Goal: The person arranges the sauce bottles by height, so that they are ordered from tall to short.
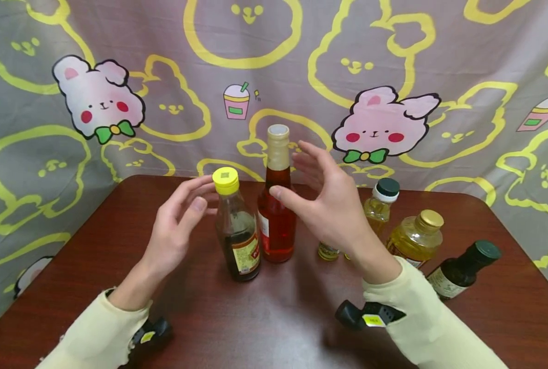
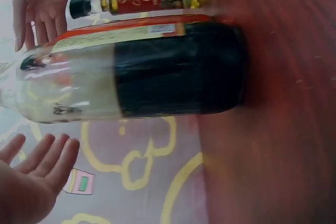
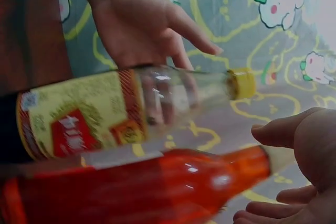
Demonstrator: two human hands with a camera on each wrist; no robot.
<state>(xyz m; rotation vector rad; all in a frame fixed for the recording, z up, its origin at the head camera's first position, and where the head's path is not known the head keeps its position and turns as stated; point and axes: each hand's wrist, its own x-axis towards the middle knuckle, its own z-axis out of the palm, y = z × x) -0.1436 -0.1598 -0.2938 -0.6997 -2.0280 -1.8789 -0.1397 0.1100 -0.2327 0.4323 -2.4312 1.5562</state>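
Observation:
A bottle of dark sauce (image 1: 245,253) with a yellow cap and yellow label stands upright mid-table. Right beside it is a taller bottle of red liquid (image 1: 280,230) with a gold-wrapped neck. My left hand (image 1: 174,220) is at the left of the sauce bottle, fingers loosely bent behind its neck; the left wrist view shows a gap between that hand (image 2: 31,182) and the glass. To the right of the red bottle is my right hand (image 1: 334,205), thumb in front and fingers spread. In the right wrist view this hand (image 3: 315,166) holds nothing.
On the right stand an oil bottle (image 1: 377,209) with a dark green and white cap, partly behind my right hand, a round gold-capped oil bottle (image 1: 414,238) and a dark green-capped bottle (image 1: 456,274). A patterned curtain (image 1: 274,87) hangs behind the brown table (image 1: 265,318).

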